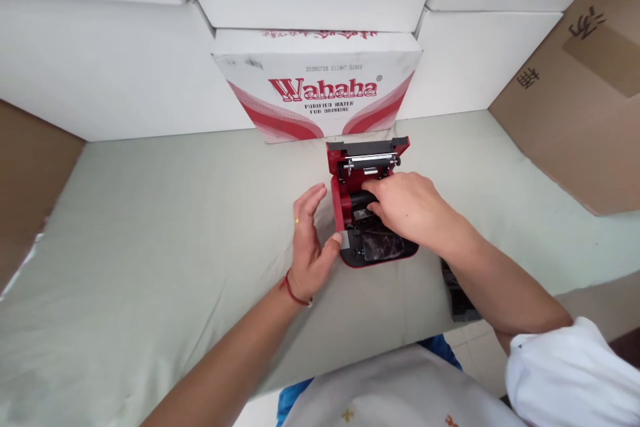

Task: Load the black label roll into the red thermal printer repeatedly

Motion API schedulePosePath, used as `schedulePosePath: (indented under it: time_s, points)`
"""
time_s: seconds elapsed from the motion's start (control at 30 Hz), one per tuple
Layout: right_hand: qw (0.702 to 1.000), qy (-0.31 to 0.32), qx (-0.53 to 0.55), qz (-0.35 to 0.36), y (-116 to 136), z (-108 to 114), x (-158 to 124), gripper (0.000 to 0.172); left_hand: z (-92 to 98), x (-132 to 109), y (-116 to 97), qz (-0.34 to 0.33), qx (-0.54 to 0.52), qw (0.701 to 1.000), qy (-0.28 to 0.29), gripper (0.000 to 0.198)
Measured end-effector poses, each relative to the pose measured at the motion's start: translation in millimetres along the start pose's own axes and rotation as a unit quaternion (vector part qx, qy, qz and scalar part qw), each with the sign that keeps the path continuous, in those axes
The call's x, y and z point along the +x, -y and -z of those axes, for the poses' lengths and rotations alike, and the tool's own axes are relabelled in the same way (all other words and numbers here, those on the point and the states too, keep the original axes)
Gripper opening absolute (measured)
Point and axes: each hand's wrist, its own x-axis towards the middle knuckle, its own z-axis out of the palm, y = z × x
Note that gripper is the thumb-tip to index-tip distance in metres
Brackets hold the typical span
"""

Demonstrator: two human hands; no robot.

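Observation:
A red and black label printer (339,203) stands on the cloth-covered surface with its lid (367,147) raised. Its roller shows under the lid. My right hand (405,207) reaches into the printer from the right, its thumb and fingers closed on a black roll (361,200). Part of the roll is hidden by that hand. Glossy black film (385,247) lies over the front of the printer. At the printer's left side is my left hand (313,240), fingers stretched out and apart. Its thumb touches a small greyish piece (345,240) at the front left corner.
Behind the printer a Wahaha water carton (325,90) stands among stacked white boxes (125,67). Brown cardboard boxes flank the surface, one at right (590,100) and one at left (30,187). A black object (460,300), partly under my right forearm, lies near the front edge.

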Motion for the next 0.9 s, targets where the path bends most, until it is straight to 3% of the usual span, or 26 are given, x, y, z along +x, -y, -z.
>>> schedulePosePath:
  time_s: [0.07,0.13,0.27,0.37,0.47,0.53,0.6,0.73,0.9]
  points:
    - [1.0,-0.002,-0.012,-0.003,0.7,-2.6,5.4,0.034,-2.1,-3.3,-18.7,-0.11,0.133,0.983,-0.055,0.064]
    - [1.0,-0.006,-0.017,-0.005,1.8,-4.5,11.0,0.033,-6.4,-5.6,-35.9,-0.202,0.225,0.953,-0.033,0.064]
    - [1.0,-0.009,-0.013,-0.008,4.1,-3.5,11.6,0.033,-16.6,-9.2,-52.9,-0.236,0.317,0.918,0.016,0.054]
    - [0.996,-0.021,0.082,0.042,-3.0,3.6,-5.2,0.034,-18.9,-11.9,-54.8,-0.26,0.343,0.902,0.021,0.046]
    - [0.958,-0.146,0.233,0.084,-20.4,14.4,-23.4,0.032,-18.3,-14.1,-56.4,-0.286,0.368,0.884,0.022,0.051]
    - [0.926,-0.275,0.253,0.047,-33.6,19.5,-25.5,0.039,-18.8,-15.3,-58.5,-0.292,0.375,0.88,0.021,0.053]
    - [0.909,-0.351,0.225,0.032,-44.1,20.0,-19.2,0.043,-20.5,-16.9,-61.2,-0.288,0.378,0.879,0.026,0.049]
    - [0.92,-0.312,0.202,0.123,-50.0,10.2,-11.1,0.041,-24.6,-23.0,-66.6,-0.279,0.398,0.873,0.035,0.042]
    - [0.933,-0.265,0.179,0.163,-46.5,-5.3,-45.9,0.039,-24.8,-29.3,-72.2,-0.267,0.418,0.867,0.042,0.056]
